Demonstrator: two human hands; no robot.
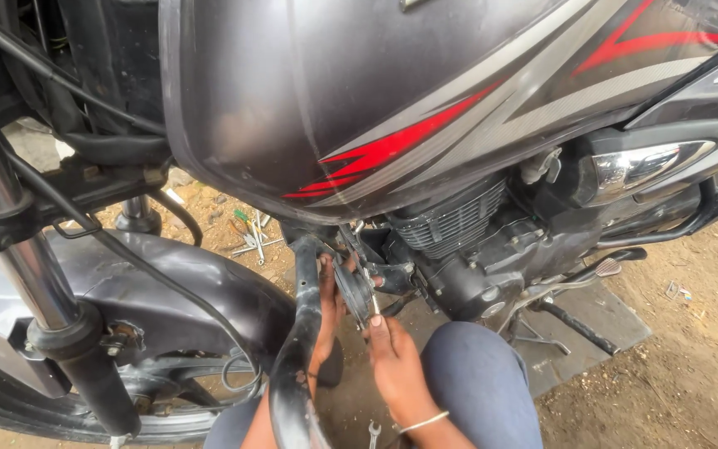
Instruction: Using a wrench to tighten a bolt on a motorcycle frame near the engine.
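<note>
A grey motorcycle with red stripes on its fuel tank (425,91) fills the view. Below the tank, in front of the engine (459,241), my left hand (327,312) reaches up behind the black frame tube (297,366) and holds a round black horn (353,291). My right hand (392,353), a thin bangle on its wrist, grips a slim metal spanner (370,298) set against the horn's mount. My blue-trousered knee (479,378) is under the engine.
The front fork (35,283), mudguard (176,278) and wheel stand at the left. Several loose tools (251,237) lie on the dirt beyond the bike. A small spanner (373,431) lies on the ground near my wrist. A footrest and a side stand (575,320) project at the right.
</note>
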